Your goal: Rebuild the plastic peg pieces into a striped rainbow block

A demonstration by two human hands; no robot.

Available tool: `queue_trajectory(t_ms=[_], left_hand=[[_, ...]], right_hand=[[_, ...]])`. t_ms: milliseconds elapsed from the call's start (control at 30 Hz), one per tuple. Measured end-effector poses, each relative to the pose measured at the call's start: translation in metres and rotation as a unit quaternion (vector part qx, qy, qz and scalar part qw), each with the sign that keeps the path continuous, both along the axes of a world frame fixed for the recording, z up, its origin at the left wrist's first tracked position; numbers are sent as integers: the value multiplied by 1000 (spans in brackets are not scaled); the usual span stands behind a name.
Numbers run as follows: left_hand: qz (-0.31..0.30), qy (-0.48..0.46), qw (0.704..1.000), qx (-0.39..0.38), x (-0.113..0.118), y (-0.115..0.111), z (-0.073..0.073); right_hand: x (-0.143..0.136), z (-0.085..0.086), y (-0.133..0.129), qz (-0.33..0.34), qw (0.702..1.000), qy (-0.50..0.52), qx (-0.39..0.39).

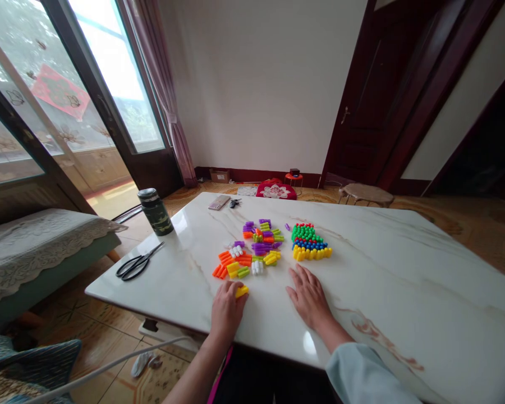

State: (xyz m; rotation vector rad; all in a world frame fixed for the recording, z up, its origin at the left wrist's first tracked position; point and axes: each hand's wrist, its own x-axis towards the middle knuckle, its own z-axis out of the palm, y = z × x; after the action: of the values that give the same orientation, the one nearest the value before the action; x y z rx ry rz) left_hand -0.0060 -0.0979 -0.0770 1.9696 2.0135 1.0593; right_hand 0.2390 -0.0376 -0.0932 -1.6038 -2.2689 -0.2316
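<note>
- Left hand [228,308]: thumb and fingers closed around a yellow piece [242,291], low by the near edge of the surface [425,269]. Grip sits at one end, so the other end pokes out towards the right; likely a light pinch, as the piece is small. Whether the piece touches the surface: cannot tell.
- Right hand [309,297]: holds nothing visible. Palm down, fingers spread and apart, just short of the yellow row [311,254]. Looks like a resting pose.
- Loose group ahead of the left hand: orange pieces [246,260], purple pieces [263,248], white pieces [257,267], with yellow and lime ones among them. Many lie side by side in small same-colour bunches, which probably keeps them from rolling.
- Right-hand group: yellow row in front, blue pieces [315,245] behind, then green pieces [307,234], red among them. Packed close, seemingly banded by colour.
- Lone purple piece [287,226] between both groups, touching neither.
- Scissors [138,266] and flask [156,212] at the left side, phone [219,202] and keys [234,203] at the far edge; all well apart from the hands, perhaps to leave working room.
</note>
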Motion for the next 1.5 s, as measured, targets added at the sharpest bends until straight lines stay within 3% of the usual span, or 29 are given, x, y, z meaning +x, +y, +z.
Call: queue_trajectory(t_ms=[100, 200, 333, 533, 733, 900, 1067, 1200, 1333, 1500], left_hand=[[-90, -100, 990, -36, 25, 2, 4], [-164, -208, 962, -64, 58, 16, 8], [-226, -224, 948, -15, 90, 39, 5], [-199, -171, 965, 11, 100, 45, -2], [-195, -109, 975, -11, 102, 43, -2], [-168, -80, 983, -6, 105, 48, -11], [-186, -89, 979, 9, 105, 48, -16], [-182, -100, 978, 11, 104, 47, -13], [-181, -108, 977, 9, 104, 46, -11], [-184, -112, 976, 10, 104, 46, -10]], right_hand=[[0, 5, -2, 37, 999, 21, -4], [2, 14, -6, 128, 990, 63, -8], [2, 20, -8, 175, 974, 140, -14], [1, 15, -4, 149, 969, 195, -16], [0, 8, -5, 109, 960, 257, -16], [14, -2, 9, 0, 954, 298, 23], [41, -9, 44, -89, 960, 258, 60], [48, -10, 58, -95, 956, 268, 77], [49, -7, 51, -111, 941, 300, 112], [51, -1, 44, -116, 957, 253, 80]])
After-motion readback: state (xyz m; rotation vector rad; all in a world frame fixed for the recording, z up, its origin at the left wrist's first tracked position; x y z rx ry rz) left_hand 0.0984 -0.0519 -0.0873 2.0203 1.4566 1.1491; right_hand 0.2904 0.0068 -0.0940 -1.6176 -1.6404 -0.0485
